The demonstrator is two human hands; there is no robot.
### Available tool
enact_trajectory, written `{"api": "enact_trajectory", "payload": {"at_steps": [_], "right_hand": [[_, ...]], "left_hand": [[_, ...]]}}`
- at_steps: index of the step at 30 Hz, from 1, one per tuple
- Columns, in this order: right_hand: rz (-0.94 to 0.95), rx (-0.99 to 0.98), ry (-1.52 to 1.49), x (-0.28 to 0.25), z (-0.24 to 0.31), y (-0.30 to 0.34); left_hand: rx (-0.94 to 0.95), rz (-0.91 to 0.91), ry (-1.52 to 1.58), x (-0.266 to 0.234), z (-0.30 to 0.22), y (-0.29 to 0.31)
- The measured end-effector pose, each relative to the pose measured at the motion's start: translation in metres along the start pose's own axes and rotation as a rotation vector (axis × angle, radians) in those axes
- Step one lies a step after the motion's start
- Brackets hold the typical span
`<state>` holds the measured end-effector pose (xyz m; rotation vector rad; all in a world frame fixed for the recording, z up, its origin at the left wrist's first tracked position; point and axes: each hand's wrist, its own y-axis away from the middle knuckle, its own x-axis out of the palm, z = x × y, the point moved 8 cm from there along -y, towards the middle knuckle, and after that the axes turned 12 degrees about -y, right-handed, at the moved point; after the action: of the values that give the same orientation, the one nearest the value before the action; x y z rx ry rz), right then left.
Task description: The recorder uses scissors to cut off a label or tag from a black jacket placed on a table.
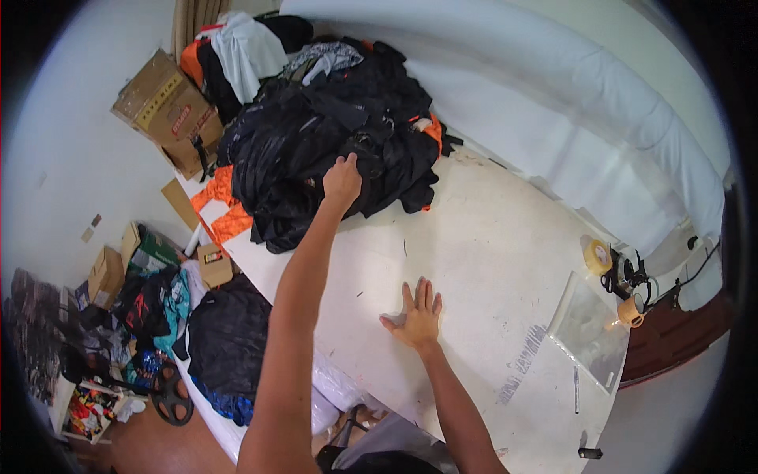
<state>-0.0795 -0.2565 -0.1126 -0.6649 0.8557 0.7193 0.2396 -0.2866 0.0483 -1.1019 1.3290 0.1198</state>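
Note:
A large heap of black clothing (284, 150) lies at the far left of the white table (474, 229), with orange cloth (229, 213) showing at its edge. My left hand (342, 180) reaches across to the near side of this heap, its fingers closed on a black garment (365, 162). Part of the grip is hidden by the hand itself. Flat on the bare tabletop, nearer to me, rests my right hand (417, 317), fingers spread and holding nothing.
Along the back runs a long white roll (568, 118). At right are tape rolls (597, 257), clear plastic bags (586, 336), a pen (576, 389) and a small black object (590, 453). A cardboard box (170, 110) and floor piles of clothes (225, 336) stand left.

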Motion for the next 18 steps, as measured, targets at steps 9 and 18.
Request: {"api": "enact_trajectory", "payload": {"at_steps": [9, 18], "right_hand": [[0.085, -0.019, -0.163, -0.02, -0.012, -0.013], [-0.505, -0.193, -0.859, -0.151, 0.071, -0.035]], "left_hand": [[0.164, -0.214, 0.665, -0.275, -0.11, -0.074], [0.293, -0.009, 1.526, -0.479, -0.273, -0.101]]}}
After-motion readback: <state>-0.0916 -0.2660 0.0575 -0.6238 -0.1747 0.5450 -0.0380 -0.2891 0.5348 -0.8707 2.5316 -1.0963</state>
